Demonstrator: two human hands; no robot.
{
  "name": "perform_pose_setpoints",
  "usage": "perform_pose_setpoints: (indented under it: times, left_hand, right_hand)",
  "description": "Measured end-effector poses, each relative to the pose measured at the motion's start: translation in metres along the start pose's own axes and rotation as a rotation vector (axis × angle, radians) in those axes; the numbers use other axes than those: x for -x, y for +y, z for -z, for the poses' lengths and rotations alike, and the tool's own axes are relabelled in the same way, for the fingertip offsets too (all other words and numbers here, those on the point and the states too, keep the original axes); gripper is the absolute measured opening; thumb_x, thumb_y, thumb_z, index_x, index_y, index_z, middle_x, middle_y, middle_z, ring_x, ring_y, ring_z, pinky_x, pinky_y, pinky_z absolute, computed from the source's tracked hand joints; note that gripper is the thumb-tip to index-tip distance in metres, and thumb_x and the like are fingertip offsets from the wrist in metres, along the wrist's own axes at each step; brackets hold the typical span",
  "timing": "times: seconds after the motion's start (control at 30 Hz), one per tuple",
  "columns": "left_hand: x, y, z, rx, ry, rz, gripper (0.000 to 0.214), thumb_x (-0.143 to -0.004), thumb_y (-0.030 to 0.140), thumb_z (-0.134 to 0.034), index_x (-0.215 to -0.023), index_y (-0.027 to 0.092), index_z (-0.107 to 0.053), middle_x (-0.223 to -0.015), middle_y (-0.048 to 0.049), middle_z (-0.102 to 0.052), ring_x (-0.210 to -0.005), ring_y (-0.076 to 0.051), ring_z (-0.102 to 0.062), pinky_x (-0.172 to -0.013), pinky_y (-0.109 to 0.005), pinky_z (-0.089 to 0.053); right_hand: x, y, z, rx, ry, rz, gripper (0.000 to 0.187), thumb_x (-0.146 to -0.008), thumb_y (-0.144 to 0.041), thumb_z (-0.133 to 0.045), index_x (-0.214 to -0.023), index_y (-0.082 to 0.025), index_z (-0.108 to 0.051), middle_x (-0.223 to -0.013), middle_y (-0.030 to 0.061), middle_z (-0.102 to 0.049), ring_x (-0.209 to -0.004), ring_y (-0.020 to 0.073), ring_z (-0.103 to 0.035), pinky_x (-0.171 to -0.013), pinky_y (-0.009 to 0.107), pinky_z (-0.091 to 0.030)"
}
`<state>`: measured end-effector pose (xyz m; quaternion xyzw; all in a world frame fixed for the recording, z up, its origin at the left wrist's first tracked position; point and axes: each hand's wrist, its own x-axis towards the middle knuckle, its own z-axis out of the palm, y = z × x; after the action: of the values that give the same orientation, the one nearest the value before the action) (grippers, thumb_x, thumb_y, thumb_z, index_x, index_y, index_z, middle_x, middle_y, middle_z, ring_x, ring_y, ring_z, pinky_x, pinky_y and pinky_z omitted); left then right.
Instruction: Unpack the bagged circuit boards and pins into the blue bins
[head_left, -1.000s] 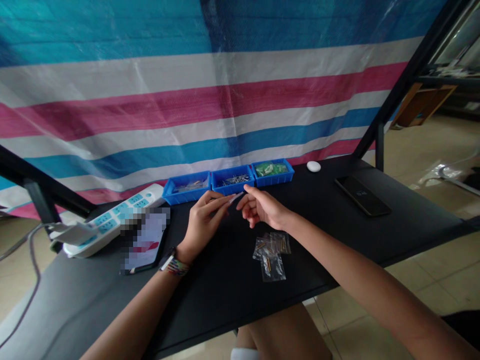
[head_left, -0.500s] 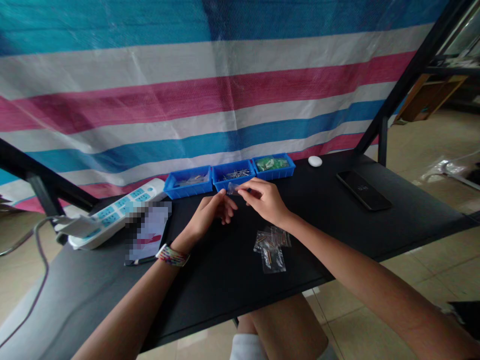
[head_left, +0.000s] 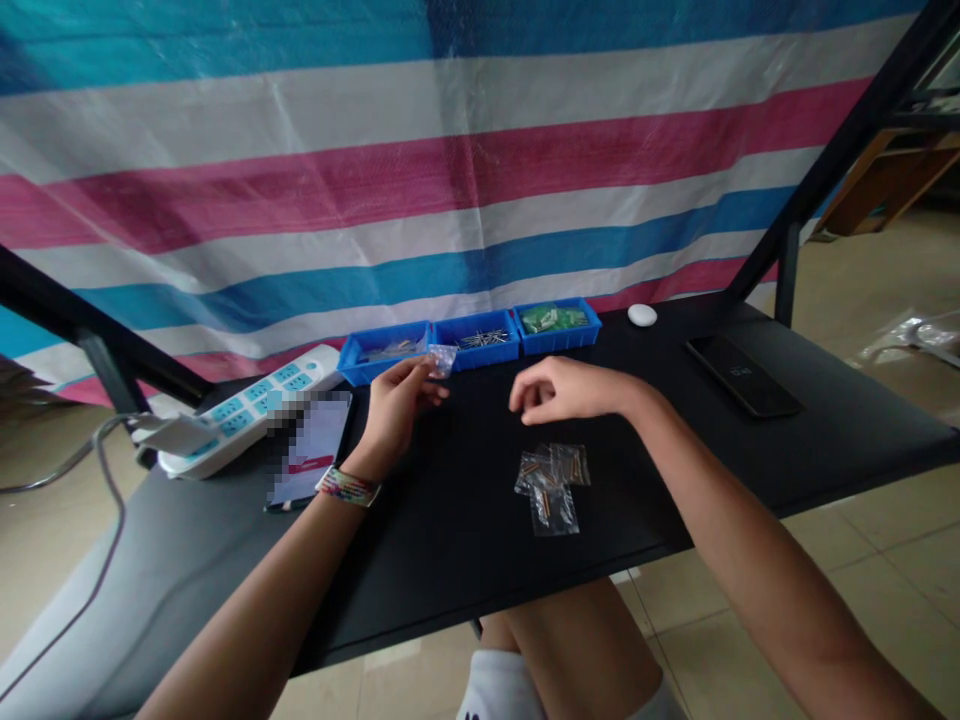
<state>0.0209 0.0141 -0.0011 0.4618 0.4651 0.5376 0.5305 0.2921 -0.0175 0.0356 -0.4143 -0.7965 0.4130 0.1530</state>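
Note:
My left hand (head_left: 400, 398) pinches a small clear plastic bag (head_left: 444, 360) between thumb and fingers, just in front of the blue bins. What the bag contains, if anything, is too small to tell. To the right, my right hand (head_left: 564, 390) hovers over the black table, its fingers loosely bent and nothing visible in them. Below it on the table lie several overlapping clear bags (head_left: 564, 518) with short brass-coloured pieces inside. The middle blue bin (head_left: 491, 355) contains loose silvery metal pins or screws (head_left: 484, 339).
The left blue bin (head_left: 365, 374) has clear bags in it; the right blue bin (head_left: 562, 342) contains green packets (head_left: 553, 318). A white power strip (head_left: 247, 410) and a phone (head_left: 315, 450) lie at left. A white oval object (head_left: 642, 315) and a black phone (head_left: 742, 375) are at right.
My right hand has let go of the small bag and moved right, away from my left hand. The bag stays in my left hand, now nearer the left bin. The view has shifted slightly.

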Motion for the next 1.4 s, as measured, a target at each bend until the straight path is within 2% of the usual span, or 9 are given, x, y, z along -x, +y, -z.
perform_pose_setpoints:
  times: [0.03, 0.1, 0.33, 0.53, 0.8, 0.97, 1.07, 1.17, 1.4]
  left_hand:
    - [-0.003, 0.001, 0.003, 0.028, 0.057, -0.018, 0.032, -0.076, 0.035, -0.082, -0.096, 0.012, -0.071, -0.088, -0.0060, -0.075, -0.062, -0.012, -0.070, -0.057, -0.021, -0.052]
    - [-0.009, 0.003, 0.009, 0.107, 0.133, -0.043, 0.031, -0.078, 0.034, -0.081, -0.097, 0.013, -0.069, -0.099, -0.0094, -0.077, -0.068, -0.013, -0.073, -0.060, -0.020, -0.054]
    - [-0.013, 0.014, 0.018, 0.365, -0.014, 0.025, 0.023, -0.084, 0.039, -0.060, -0.096, 0.019, -0.059, -0.145, -0.0121, -0.065, -0.101, -0.027, -0.078, -0.061, -0.025, -0.058]
    - [-0.006, 0.019, 0.011, 0.414, -0.104, 0.029, 0.023, -0.084, 0.038, -0.058, -0.096, 0.019, -0.065, -0.134, -0.0095, -0.069, -0.121, -0.033, -0.071, -0.070, -0.028, -0.061]
    - [-0.003, 0.023, 0.012, 0.527, -0.088, -0.006, 0.024, -0.084, 0.040, -0.060, -0.091, 0.019, -0.069, -0.110, -0.0118, -0.078, -0.131, -0.034, -0.064, -0.091, -0.038, -0.060]
    - [-0.008, 0.019, 0.016, 0.476, -0.062, -0.056, 0.028, -0.084, 0.040, -0.060, -0.101, 0.021, -0.070, -0.114, -0.0080, -0.077, -0.117, -0.031, -0.071, -0.073, -0.029, -0.060]
    - [-0.007, 0.015, 0.014, 0.293, -0.074, -0.117, 0.031, -0.085, 0.039, -0.061, -0.107, 0.019, -0.071, -0.105, -0.0077, -0.077, -0.084, -0.022, -0.076, -0.058, -0.024, -0.054]
    - [0.000, 0.011, 0.007, 0.028, -0.186, -0.144, 0.031, -0.088, 0.043, -0.064, -0.093, 0.014, -0.074, -0.081, -0.0078, -0.073, -0.058, -0.016, -0.066, -0.053, -0.026, -0.050]
    - [0.020, 0.003, -0.013, -0.232, -0.475, -0.122, 0.030, -0.082, 0.044, -0.081, -0.089, 0.017, -0.070, -0.074, -0.0031, -0.070, -0.059, -0.015, -0.066, -0.056, -0.026, -0.051]
  right_hand:
    - [0.007, 0.002, 0.009, -0.019, -0.218, -0.122, 0.029, -0.080, -0.031, -0.078, -0.105, -0.015, -0.076, -0.083, 0.0030, -0.072, -0.064, 0.0123, -0.060, -0.057, 0.024, -0.045]
    - [0.016, 0.005, 0.019, -0.002, -0.368, -0.280, 0.037, -0.075, -0.038, -0.083, -0.103, -0.015, -0.076, -0.078, 0.0018, -0.070, -0.062, 0.0128, -0.059, -0.053, 0.023, -0.042]
    - [0.011, -0.001, 0.002, 0.214, -0.376, -0.456, 0.024, -0.067, -0.031, -0.084, -0.082, -0.016, -0.074, -0.073, 0.0014, -0.066, -0.062, 0.0135, -0.056, -0.053, 0.024, -0.038]
    - [0.011, -0.002, 0.008, 0.203, -0.375, -0.328, 0.015, -0.072, -0.028, -0.078, -0.076, -0.015, -0.071, -0.070, 0.0009, -0.065, -0.065, 0.0140, -0.056, -0.057, 0.025, -0.036]
    - [0.007, -0.006, 0.008, -0.084, -0.231, -0.046, 0.019, -0.079, -0.029, -0.077, -0.077, -0.016, -0.063, -0.069, -0.0018, -0.062, -0.062, 0.0111, -0.056, -0.058, 0.023, -0.041]
    - [-0.005, -0.005, -0.005, -0.353, -0.022, 0.004, 0.025, -0.081, -0.033, -0.079, -0.080, -0.017, -0.059, -0.068, -0.0017, -0.064, -0.054, 0.0108, -0.060, -0.050, 0.021, -0.045]
    - [-0.014, -0.003, -0.014, -0.551, 0.199, 0.002, 0.031, -0.079, -0.037, -0.082, -0.081, -0.018, -0.058, -0.067, -0.0020, -0.063, -0.055, 0.0123, -0.064, -0.049, 0.022, -0.050]
    - [-0.023, -0.001, -0.024, -0.661, 0.338, -0.018, 0.030, -0.078, -0.037, -0.082, -0.084, -0.019, -0.058, -0.066, -0.0022, -0.065, -0.054, 0.0119, -0.064, -0.049, 0.021, -0.052]
    - [-0.032, 0.002, -0.040, -0.673, 0.412, 0.022, 0.025, -0.080, -0.036, -0.079, -0.089, -0.019, -0.063, -0.074, -0.0014, -0.067, -0.056, 0.0102, -0.064, -0.050, 0.021, -0.054]
